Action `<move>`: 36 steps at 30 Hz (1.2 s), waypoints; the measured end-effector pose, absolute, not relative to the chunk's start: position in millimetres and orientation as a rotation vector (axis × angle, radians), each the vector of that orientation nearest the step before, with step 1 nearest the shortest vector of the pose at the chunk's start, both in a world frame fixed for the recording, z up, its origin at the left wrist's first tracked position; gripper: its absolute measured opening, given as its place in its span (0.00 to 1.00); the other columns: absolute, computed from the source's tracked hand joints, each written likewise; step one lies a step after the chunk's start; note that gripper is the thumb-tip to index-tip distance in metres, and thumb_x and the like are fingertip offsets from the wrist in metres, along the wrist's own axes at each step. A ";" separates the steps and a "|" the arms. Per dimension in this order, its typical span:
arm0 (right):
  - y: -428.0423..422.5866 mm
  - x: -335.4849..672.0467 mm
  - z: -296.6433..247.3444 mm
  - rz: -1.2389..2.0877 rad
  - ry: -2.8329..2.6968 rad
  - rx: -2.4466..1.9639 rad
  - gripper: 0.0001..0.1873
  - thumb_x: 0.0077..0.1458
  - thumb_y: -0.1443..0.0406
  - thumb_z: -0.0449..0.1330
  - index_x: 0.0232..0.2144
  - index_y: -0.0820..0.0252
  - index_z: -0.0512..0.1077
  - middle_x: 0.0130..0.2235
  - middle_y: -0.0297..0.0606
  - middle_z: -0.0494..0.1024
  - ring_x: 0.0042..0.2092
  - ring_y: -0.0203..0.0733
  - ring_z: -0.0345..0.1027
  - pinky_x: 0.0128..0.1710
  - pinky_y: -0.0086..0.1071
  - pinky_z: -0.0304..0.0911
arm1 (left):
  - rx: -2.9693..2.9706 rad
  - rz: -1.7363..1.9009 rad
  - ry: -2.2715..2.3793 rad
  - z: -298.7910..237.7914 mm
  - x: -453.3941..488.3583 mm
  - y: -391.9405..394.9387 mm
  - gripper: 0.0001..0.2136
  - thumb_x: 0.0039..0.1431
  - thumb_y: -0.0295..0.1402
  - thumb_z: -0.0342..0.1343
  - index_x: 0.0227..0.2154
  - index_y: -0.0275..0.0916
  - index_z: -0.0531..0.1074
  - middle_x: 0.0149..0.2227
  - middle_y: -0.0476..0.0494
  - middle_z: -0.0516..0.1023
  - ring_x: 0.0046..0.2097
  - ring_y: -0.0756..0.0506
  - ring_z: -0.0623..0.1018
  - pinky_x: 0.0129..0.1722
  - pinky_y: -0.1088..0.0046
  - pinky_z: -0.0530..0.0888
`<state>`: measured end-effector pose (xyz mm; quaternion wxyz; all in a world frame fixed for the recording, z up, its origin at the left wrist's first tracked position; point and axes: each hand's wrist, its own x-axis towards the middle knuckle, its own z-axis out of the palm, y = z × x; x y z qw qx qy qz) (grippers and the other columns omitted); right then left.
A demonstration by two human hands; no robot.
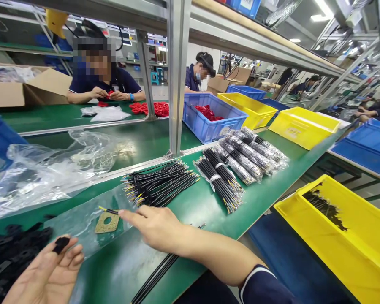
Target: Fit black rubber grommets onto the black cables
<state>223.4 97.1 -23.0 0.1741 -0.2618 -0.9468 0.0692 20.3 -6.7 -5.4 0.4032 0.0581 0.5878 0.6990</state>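
My left hand [46, 274], palm up at the lower left, pinches a small black plastic part [61, 244] between thumb and fingers. A heap of similar black parts [8, 253] lies beside it. In my right hand [160, 228] is a short black cable [109, 210], its yellow wire end pointing left. Below that end, a tan square plate [100, 228] with a round hole lies on a clear plastic bag [79, 217]. Beyond my right hand spreads a pile of loose black cables [167, 183]. Several more cables [156, 276] run under my right forearm.
Tied cable bundles [220, 177] and wrapped bundles [243, 154] lie on the green bench [190, 217]. A metal post [175, 84] rises behind. A blue crate [209, 124] holds red parts; a yellow bin [345, 249] stands right. Co-workers [103, 86] sit opposite.
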 end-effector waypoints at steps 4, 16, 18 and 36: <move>105.6 236.8 -14.4 0.346 -2.541 -0.735 0.25 0.74 0.65 0.46 0.68 0.54 0.64 0.46 0.35 0.77 0.43 0.32 0.75 0.39 0.26 0.73 | 0.091 1.860 1.419 15.9 36.0 8.3 0.07 0.53 0.25 0.58 0.28 0.40 0.80 0.29 0.53 0.83 0.29 0.52 0.79 0.28 0.83 0.82; 86.7 245.0 -12.6 0.351 -2.352 -0.513 0.21 0.71 0.66 0.50 0.58 0.53 0.76 0.38 0.31 0.78 0.34 0.29 0.73 0.32 0.22 0.68 | 0.082 1.689 1.322 -11.6 34.4 1.2 0.05 0.56 0.27 0.63 0.31 0.43 0.82 0.31 0.49 0.84 0.31 0.48 0.81 0.32 0.81 0.82; 80.0 249.1 -4.7 0.378 -2.323 -0.441 0.22 0.69 0.70 0.49 0.58 0.58 0.76 0.37 0.34 0.78 0.34 0.31 0.73 0.34 0.23 0.69 | 0.149 1.741 1.208 -14.5 41.2 -7.8 0.04 0.53 0.28 0.69 0.32 0.42 0.83 0.32 0.47 0.84 0.32 0.48 0.81 0.31 0.81 0.81; 80.4 259.4 -9.1 -0.031 -2.357 -0.296 0.30 0.73 0.68 0.55 0.74 0.49 0.59 0.39 0.31 0.81 0.35 0.28 0.76 0.37 0.25 0.65 | 0.241 1.710 0.804 -26.2 45.6 -16.3 0.27 0.37 0.40 0.83 0.38 0.33 0.79 0.31 0.46 0.81 0.33 0.51 0.83 0.34 0.80 0.76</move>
